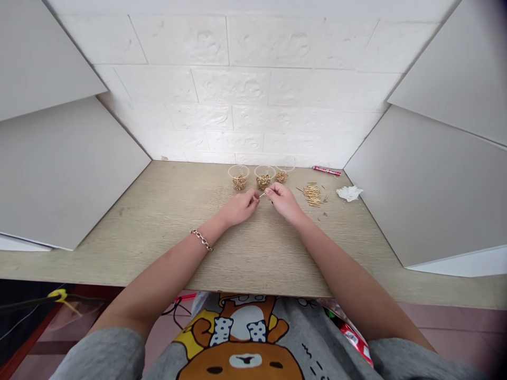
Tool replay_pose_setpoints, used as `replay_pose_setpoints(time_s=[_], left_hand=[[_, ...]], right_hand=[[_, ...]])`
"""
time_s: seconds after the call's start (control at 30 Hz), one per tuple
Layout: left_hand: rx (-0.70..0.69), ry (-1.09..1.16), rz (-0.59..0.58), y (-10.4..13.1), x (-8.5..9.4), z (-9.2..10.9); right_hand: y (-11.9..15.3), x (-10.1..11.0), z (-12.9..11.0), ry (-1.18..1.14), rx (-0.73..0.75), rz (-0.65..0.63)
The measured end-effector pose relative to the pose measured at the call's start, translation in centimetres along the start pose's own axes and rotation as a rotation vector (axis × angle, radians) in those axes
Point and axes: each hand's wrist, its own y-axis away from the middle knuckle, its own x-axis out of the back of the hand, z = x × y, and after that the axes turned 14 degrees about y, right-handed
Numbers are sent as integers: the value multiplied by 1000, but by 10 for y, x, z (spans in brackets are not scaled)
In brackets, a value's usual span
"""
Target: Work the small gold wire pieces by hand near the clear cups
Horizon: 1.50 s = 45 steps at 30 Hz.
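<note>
My left hand [240, 208] and my right hand [283, 202] meet over the table, both with fingers pinched together. Between their fingertips runs a thin, shiny metal pin [262, 195], held at both ends; its exact shape is too small to tell. Just beyond the hands stand clear plastic cups: a left cup [238, 182] and a middle cup [263, 182], each with small gold-coloured metal pieces at the bottom. Behind my right hand, a third cup [282, 176] holds similar pieces. To the right lies a loose pile of slim gold pins [312, 195].
A red pen-like tube [327, 171] lies near the wall, and a crumpled white tissue [349, 193] sits right of the pins. Grey panels [71, 169] flank the wooden table [158, 232]. Tiny specks dot its surface left of the cups. A white brick-pattern wall [245, 84] closes the back.
</note>
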Motion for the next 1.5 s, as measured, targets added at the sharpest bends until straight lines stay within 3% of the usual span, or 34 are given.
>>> replay_pose_setpoints(time_s=[0.23, 0.67, 1.0, 1.17, 1.33, 1.5], left_hand=[[-11, 114, 45, 2, 2, 4], [-35, 123, 118, 1, 1, 3], [-25, 141, 85, 1, -3, 10], [-5, 114, 85, 1, -3, 10], [2, 88, 86, 1, -3, 7], [-29, 54, 66, 0, -4, 7]], right_hand=[[1, -1, 2, -230, -56, -55], [2, -1, 0, -182, -64, -45], [4, -9, -5, 35, -5, 22], [4, 2, -5, 397, 73, 152], [-1, 5, 6, 778, 115, 26], [-3, 2, 9, 821, 177, 75]])
